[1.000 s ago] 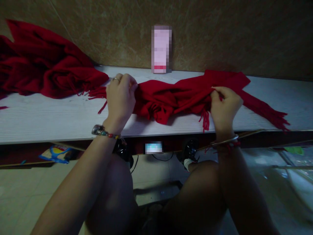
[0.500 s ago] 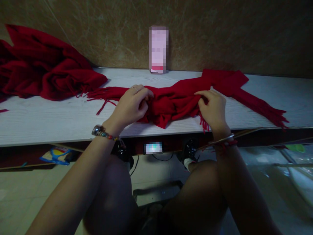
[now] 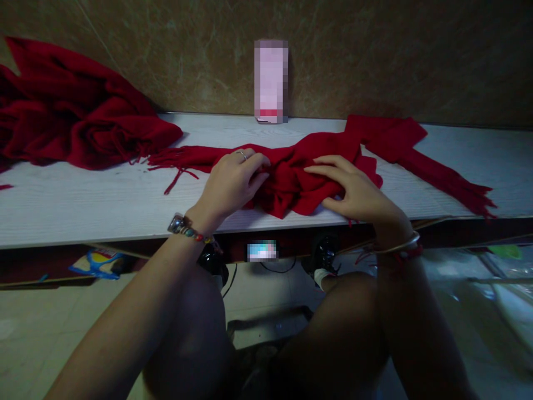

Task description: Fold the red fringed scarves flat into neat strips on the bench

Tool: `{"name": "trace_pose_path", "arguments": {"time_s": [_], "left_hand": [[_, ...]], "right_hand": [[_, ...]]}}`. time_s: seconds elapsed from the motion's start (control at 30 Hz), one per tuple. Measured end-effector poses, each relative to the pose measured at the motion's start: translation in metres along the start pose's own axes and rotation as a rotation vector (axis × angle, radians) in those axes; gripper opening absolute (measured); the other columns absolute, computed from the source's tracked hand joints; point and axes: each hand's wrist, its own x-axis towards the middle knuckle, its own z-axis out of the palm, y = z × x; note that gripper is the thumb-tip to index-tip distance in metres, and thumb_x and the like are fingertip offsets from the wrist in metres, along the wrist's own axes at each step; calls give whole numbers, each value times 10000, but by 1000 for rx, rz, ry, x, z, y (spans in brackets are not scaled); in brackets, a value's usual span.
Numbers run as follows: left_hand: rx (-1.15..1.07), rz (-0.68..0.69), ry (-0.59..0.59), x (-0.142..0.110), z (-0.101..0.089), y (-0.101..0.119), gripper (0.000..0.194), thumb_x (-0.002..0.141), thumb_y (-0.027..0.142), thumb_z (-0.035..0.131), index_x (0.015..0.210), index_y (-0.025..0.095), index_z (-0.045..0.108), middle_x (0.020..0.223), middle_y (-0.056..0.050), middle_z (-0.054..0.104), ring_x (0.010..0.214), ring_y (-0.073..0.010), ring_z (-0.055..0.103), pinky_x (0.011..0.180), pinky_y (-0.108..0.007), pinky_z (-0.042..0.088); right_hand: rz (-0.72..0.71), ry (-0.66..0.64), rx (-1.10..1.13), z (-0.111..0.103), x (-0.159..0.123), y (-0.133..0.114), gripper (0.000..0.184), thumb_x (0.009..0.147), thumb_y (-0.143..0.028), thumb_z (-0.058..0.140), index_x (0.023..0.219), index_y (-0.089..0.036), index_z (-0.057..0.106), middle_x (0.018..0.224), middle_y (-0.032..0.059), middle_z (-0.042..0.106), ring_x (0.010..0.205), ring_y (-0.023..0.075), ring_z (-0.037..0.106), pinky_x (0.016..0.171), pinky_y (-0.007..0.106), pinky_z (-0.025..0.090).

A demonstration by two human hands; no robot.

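Note:
A red fringed scarf [image 3: 287,189] lies bunched on the white tabletop [image 3: 125,208], its fringe spreading out to the left. My left hand [image 3: 238,176], with a ring on one finger, has its fingers curled on the middle of the scarf and pinches a fold of it. On the scarf's right part rests my right hand [image 3: 353,189], palm down, its fingers spread and reaching left over the folds. Behind that hand, a flat strip of red fringed cloth [image 3: 433,172] runs towards the right; whether it is the same scarf I cannot tell.
A heap of red fabric [image 3: 75,122] covers the table's left end. A blurred-out phone [image 3: 271,83] leans against the brown wall [image 3: 375,61]. Below the front edge are another blurred screen [image 3: 261,251], a snack bag [image 3: 97,264] and clear plastic [image 3: 453,278] at the right.
My right hand has let go of the scarf's right edge and shifted left, its fingers now spread over the folds. My left hand has moved slightly right, still on the scarf.

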Motion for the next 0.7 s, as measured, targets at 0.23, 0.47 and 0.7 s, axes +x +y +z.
{"name": "trace_pose_path", "arguments": {"time_s": [0.23, 0.47, 0.7], "left_hand": [[-30, -43, 50, 0, -1, -3, 155, 852, 220, 480, 970, 178, 570, 911, -38, 577, 860, -186, 533, 762, -324, 424], [-21, -98, 43, 1, -2, -1, 133, 846, 229, 488, 937, 184, 574, 879, -33, 581, 836, -187, 546, 743, -320, 433], [25, -193, 127, 0, -9, -9, 129, 870, 204, 459, 947, 217, 562, 920, -39, 573, 885, -193, 549, 767, -330, 445]], "right_hand": [[19, -42, 12, 5, 1, 0, 291, 716, -341, 677, 1004, -295, 683, 1299, 45, 463, 1212, 314, 439, 1006, 523, 350], [76, 126, -75, 16, 7, -3, 110, 773, -175, 589, 781, -243, 674, 1177, 52, 540, 1112, 280, 504, 935, 494, 393], [186, 389, -154, 3, 4, 4, 75, 796, -199, 569, 770, -238, 627, 978, 65, 572, 990, 257, 548, 841, 436, 452]]}}
